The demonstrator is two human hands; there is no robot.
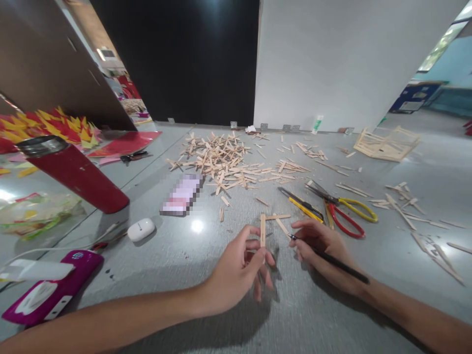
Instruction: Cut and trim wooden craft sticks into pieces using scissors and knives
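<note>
My left hand (239,268) pinches a short wooden craft stick (263,230) and holds it upright just above the grey table (206,295). My right hand (322,250) grips a black pencil (332,259) in a writing hold, its tip pointing left toward the stick. Two more sticks (279,219) lie flat on the table right behind the held one. Both forearms rest on the table's near side.
A big heap of wooden sticks (221,160) lies further back. Red and yellow scissors (344,209) and a yellow-black cutter (302,204) lie right of centre. A red tumbler (73,172), white earbud case (141,229), phone (182,195) and magenta pack (47,290) sit left. A stick frame (385,143) stands far right.
</note>
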